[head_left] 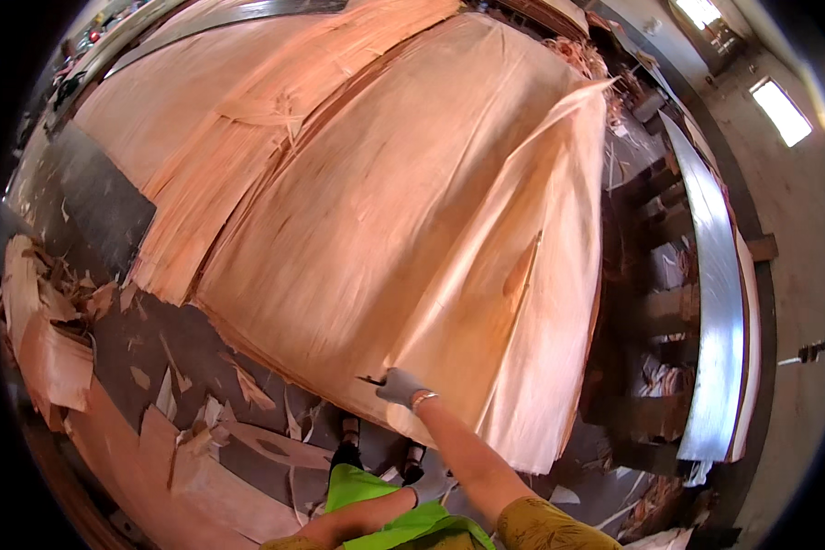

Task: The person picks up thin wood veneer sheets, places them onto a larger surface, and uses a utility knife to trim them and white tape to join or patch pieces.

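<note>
A large stack of thin wood veneer sheets point(339, 238) spreads out before me, its top sheet pale orange and rippled into raised folds along the right side. Over the near edge of that sheet, my right hand point(400, 386), in a grey glove, is closed on a small dark blade-like tool point(370, 379) that points left. My left hand point(434, 482), also gloved in grey, is low against my body, by the bright green apron point(356, 486). Its fingers are too small and blurred to read. A dark slit-like split point(526, 275) runs through the folded veneer.
Torn veneer scraps point(192, 458) litter the floor at lower left. Left of the stack lies a dark metal sheet point(96, 197). Along the right, wooden beams point(655, 316) cross a gap beside a long shiny metal strip point(713, 312). More orange veneer strips point(238, 156) lie farther left.
</note>
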`<control>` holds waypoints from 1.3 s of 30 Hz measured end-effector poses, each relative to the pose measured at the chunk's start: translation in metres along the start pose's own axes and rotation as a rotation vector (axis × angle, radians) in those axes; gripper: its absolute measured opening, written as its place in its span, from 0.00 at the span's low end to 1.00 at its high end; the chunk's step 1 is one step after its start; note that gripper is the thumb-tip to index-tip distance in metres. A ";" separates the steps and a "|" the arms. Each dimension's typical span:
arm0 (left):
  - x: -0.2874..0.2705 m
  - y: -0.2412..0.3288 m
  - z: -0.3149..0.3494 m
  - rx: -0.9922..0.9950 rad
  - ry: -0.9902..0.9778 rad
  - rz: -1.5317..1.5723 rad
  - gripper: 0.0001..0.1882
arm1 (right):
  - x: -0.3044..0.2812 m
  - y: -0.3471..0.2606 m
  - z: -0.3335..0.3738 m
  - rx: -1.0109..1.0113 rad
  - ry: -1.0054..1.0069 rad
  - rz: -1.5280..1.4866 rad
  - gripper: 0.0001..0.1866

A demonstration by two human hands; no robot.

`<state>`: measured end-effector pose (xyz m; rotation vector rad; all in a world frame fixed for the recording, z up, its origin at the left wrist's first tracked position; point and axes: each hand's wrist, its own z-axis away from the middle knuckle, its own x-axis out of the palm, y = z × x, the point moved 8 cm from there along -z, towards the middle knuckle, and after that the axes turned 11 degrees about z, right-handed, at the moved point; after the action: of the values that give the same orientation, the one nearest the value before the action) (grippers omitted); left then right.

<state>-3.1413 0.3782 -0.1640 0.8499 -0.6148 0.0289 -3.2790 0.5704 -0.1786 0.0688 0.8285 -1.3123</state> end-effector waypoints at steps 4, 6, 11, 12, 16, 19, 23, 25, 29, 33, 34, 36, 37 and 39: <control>0.033 0.023 0.024 -0.130 -0.208 0.143 0.14 | -0.014 0.049 0.077 -0.112 0.160 -0.452 0.21; 0.035 0.020 0.023 -0.102 -0.324 0.042 0.13 | -0.042 0.097 0.149 0.035 0.719 -0.773 0.12; 0.060 0.088 0.054 -0.113 -0.417 -0.248 0.17 | 0.011 0.162 0.290 0.562 0.775 -0.906 0.17; 0.079 0.100 0.059 -0.078 -0.487 -0.234 0.18 | 0.021 0.152 0.300 0.477 0.849 -0.939 0.17; 0.118 0.109 0.069 0.034 -0.839 -0.188 0.21 | 0.018 0.114 0.342 0.542 0.935 -1.446 0.11; 0.063 0.138 0.093 -0.208 -0.626 -0.295 0.18 | -0.002 0.119 0.370 0.586 1.038 -1.317 0.08; -0.089 0.089 0.089 -0.526 -0.152 0.446 0.16 | -0.017 0.136 0.399 0.596 1.172 -1.058 0.06; -0.187 0.043 0.077 -0.498 0.352 0.493 0.17 | -0.036 0.123 0.399 0.623 1.190 -0.922 0.06; -0.259 0.066 0.081 -0.217 0.676 0.636 0.22 | -0.058 0.095 0.398 0.782 1.214 -0.371 0.09; -0.276 0.072 0.076 -0.232 0.787 0.813 0.23 | -0.061 0.077 0.405 0.755 1.207 -0.427 0.09; -0.271 0.082 0.078 -0.233 0.807 0.813 0.23 | -0.049 0.089 0.407 0.741 1.200 -0.501 0.09; -0.274 0.071 0.077 -0.149 0.852 0.901 0.23 | -0.013 0.116 0.401 0.636 1.230 -0.668 0.09; -0.280 0.069 0.073 -0.097 0.869 0.938 0.24 | 0.009 0.128 0.397 0.678 1.197 -0.697 0.07; -0.298 0.064 0.075 0.042 0.963 0.887 0.23 | 0.050 0.135 0.392 0.714 1.177 -0.736 0.05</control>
<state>-3.4417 0.4310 -0.2368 0.4526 -0.0260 1.1898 -2.9666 0.3783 0.0203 1.3043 1.3699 -2.2470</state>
